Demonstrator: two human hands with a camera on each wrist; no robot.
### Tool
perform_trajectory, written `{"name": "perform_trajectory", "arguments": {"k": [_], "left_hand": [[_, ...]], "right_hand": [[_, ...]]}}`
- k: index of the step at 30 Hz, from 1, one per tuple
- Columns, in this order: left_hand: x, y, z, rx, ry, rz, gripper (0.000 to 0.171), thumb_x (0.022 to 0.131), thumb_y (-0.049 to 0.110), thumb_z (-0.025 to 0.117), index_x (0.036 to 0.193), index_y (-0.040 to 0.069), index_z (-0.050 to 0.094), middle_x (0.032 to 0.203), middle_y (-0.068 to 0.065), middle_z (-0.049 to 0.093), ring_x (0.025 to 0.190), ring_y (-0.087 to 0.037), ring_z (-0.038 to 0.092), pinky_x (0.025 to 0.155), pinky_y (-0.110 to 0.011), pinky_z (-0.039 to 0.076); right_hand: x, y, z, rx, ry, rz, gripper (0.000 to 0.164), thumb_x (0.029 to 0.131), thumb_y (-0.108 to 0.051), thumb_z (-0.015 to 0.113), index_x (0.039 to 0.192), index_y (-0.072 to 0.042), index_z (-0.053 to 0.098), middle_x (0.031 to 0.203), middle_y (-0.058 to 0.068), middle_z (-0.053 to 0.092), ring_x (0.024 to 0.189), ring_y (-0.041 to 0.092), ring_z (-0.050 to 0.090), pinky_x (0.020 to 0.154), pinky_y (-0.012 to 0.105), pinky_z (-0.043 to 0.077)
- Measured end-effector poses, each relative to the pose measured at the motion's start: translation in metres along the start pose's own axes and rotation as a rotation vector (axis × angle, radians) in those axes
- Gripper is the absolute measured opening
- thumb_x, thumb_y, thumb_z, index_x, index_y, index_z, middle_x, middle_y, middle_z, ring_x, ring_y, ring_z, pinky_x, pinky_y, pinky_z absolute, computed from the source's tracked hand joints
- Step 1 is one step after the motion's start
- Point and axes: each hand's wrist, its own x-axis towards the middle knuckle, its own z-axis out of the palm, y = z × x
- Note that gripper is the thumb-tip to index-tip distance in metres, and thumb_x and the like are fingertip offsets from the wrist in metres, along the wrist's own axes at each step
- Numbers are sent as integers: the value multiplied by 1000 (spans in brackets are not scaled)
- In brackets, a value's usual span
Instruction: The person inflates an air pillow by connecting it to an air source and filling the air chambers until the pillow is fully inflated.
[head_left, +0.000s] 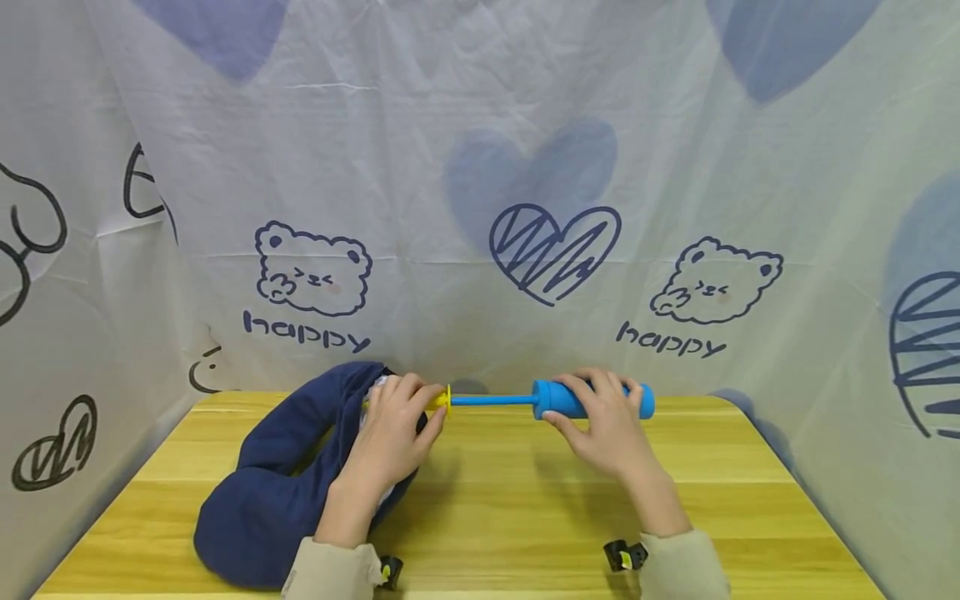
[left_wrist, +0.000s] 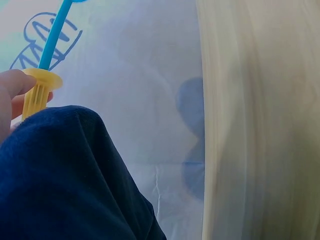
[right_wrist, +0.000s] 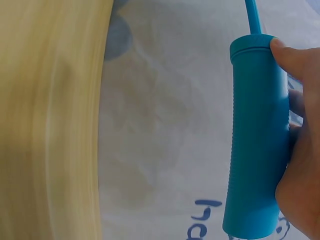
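A blue hand pump lies level between the two hands, its thin blue rod drawn out of the barrel. My right hand grips the ridged barrel, the thumb along its collar end. The left hand pinches the yellow flanged nozzle piece at the rod's other end. Against that hand sits a navy U-shaped neck pillow, puffy and tilted on the table. White material shows at the pillow's opening beside the left fingers. Whether the nozzle sits inside a valve is hidden.
A light wooden table lies under the hands. Printed white curtain cloth hangs behind it and along both sides. Small black wrist devices stick out near both cuffs.
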Motion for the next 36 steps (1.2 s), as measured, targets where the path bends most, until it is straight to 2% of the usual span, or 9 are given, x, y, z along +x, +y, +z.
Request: {"name": "perform_trajectory", "arguments": {"k": [5, 9, 16, 18, 20, 25, 27, 36], "left_hand": [[-1, -3, -1, 5, -5, -10, 24, 101, 21, 69, 121, 9, 74, 106, -5, 61, 95, -26, 50, 89, -46, 38], [0, 1, -1, 14, -10, 1, 23, 102, 21, 68, 121, 9, 74, 106, -5, 60, 94, -26, 49, 87, -46, 37], [2, 9, 3, 25, 12, 36, 22, 103, 21, 67, 121, 11, 74, 105, -5, 60, 91, -25, 47, 85, -45, 37], [2, 11, 4, 23, 15, 37, 22, 103, 21, 67, 121, 11, 74, 104, -5, 60, 91, -25, 47, 85, -45, 37], [3, 12, 5, 20, 8, 38, 22, 103, 21, 66, 121, 12, 74, 105, -5, 60, 91, -25, 47, 85, -45, 37], [2, 14, 7, 27, -13, 38, 22, 104, 23, 65, 122, 12, 73, 106, -5, 60, 92, -25, 46, 84, -44, 36], [2, 15, 8, 28, -13, 37, 22, 104, 22, 66, 122, 12, 74, 106, -4, 60, 92, -24, 46, 84, -44, 36], [3, 20, 10, 26, -12, 53, 22, 104, 23, 66, 121, 11, 73, 105, -5, 60, 91, -24, 46, 83, -43, 36]], "right_hand": [[0, 6, -4, 4, -3, 0, 52, 90, -40, 80, 134, -16, 67, 130, 16, 61, 123, 39, 54, 106, 68, 21], [0, 4, -2, -14, 6, -38, 52, 92, -44, 77, 135, -15, 67, 127, 16, 62, 121, 38, 55, 104, 68, 23], [3, -9, 9, -24, 73, -129, 67, 100, -68, 47, 134, -14, 69, 123, 18, 63, 117, 41, 57, 100, 70, 27], [4, -13, 11, -24, 83, -139, 70, 100, -70, 43, 134, -14, 69, 123, 18, 63, 117, 41, 57, 99, 70, 27], [4, -16, 12, -23, 79, -138, 68, 100, -69, 45, 134, -15, 68, 123, 18, 63, 117, 40, 57, 100, 69, 27], [5, -23, 14, -24, 59, -121, 57, 98, -60, 62, 134, -17, 68, 125, 16, 63, 119, 38, 56, 102, 67, 27], [4, -24, 15, -27, 62, -118, 55, 97, -58, 65, 134, -18, 68, 125, 15, 63, 120, 38, 57, 103, 67, 28], [4, -31, 22, -18, 108, -144, 63, 99, -67, 52, 131, -15, 70, 122, 17, 64, 117, 38, 57, 101, 68, 29]]}}
